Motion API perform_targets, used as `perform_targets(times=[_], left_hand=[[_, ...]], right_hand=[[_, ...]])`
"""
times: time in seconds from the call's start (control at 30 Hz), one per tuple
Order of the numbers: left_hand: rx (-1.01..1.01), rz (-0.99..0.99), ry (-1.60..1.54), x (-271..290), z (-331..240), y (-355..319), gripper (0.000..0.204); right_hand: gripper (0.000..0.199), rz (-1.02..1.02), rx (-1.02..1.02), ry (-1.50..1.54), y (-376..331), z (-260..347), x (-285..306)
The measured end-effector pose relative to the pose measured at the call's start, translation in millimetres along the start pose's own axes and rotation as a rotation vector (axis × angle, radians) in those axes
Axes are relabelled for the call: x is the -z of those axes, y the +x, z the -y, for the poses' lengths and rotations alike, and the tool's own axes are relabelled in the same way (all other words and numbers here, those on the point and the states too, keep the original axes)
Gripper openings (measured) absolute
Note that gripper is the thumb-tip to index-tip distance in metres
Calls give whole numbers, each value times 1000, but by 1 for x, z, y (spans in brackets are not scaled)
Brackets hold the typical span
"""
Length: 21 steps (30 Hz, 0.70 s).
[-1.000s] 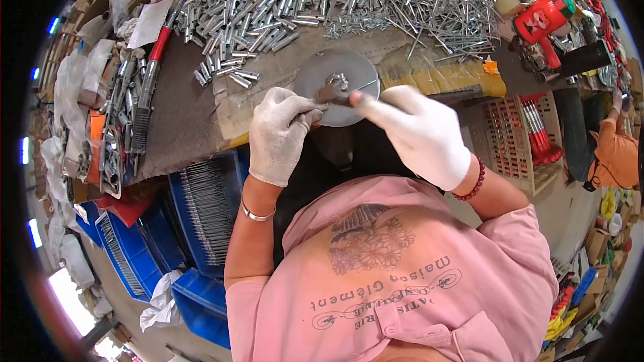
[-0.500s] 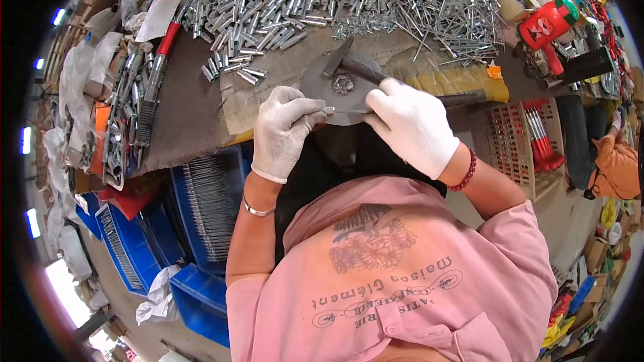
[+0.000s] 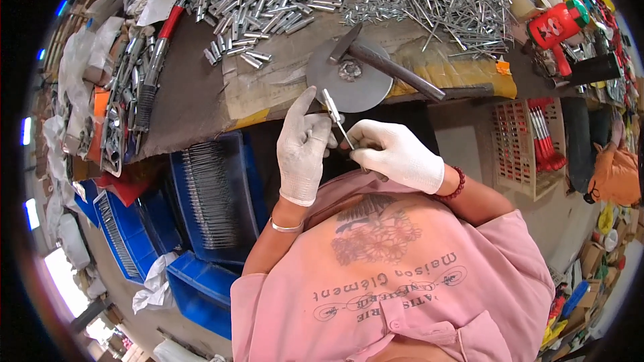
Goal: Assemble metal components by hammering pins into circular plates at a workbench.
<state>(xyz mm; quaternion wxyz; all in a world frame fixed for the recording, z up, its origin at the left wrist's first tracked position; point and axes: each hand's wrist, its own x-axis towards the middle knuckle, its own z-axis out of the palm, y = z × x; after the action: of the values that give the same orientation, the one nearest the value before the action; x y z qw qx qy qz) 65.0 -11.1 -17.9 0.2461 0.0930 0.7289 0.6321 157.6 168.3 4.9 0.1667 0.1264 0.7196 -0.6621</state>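
My right hand [image 3: 396, 154], in a white knitted glove, pinches the lower end of a thin metal rod [image 3: 344, 135] tilted up to the left. A shiny metal sleeve [image 3: 331, 105] sits on the rod's upper part. Close beside the rod is my left hand [image 3: 303, 151], gloved too, its index finger stretched up and its other fingers partly bent. Whether its thumb touches the rod is hard to see. Just beyond my hands, a hammer [image 3: 389, 66] lies across a round grey metal disc [image 3: 359, 97] at the bench's near edge.
A large heap of metal sleeves [image 3: 268, 0] and thin rods [image 3: 443, 7] covers the far bench. A red bottle [image 3: 553, 27] stands right. Blue bins [image 3: 248, 194] with rods stand below left; a beige crate [image 3: 513, 147] with red-handled tools stands right. Another person [image 3: 614, 167] is at far right.
Both hands have drawn back toward my body from the disc. The rod has swung from level to steeply tilted. My left index finger has lifted off the sleeve. The hammer handle is uncovered.
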Motion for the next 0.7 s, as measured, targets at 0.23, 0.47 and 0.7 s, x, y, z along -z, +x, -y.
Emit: perform_targets(times=[0.23, 0.47, 0.7], left_hand=[[56, -83, -163, 36, -9, -11, 59], [115, -615, -252, 168, 78, -63, 60], [420, -1191, 408, 305, 244, -148, 42]], right_hand=[[43, -12, 146, -156, 4, 2, -20], [51, 96, -14, 2, 6, -4, -14], [49, 76, -69, -4, 12, -5, -18]])
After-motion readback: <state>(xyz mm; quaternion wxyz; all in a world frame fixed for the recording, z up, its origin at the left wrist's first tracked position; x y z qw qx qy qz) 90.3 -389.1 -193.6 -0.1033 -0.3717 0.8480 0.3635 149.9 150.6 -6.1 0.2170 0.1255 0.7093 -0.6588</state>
